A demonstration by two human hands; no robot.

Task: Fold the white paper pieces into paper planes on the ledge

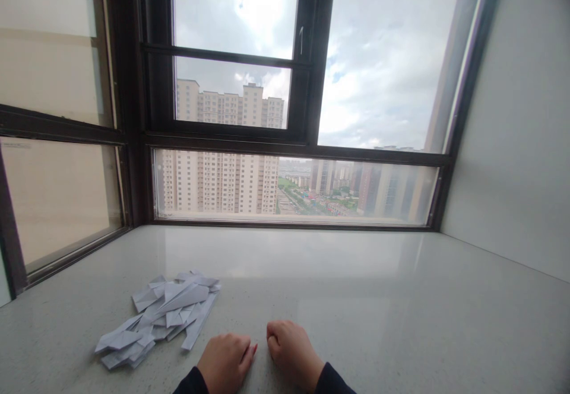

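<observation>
Left hand and right hand, fingers curled into fists, rest near each other; folded papers lie beside the left.

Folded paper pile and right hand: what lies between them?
In the head view, the left hand lies between the folded paper pile and the right hand.
</observation>
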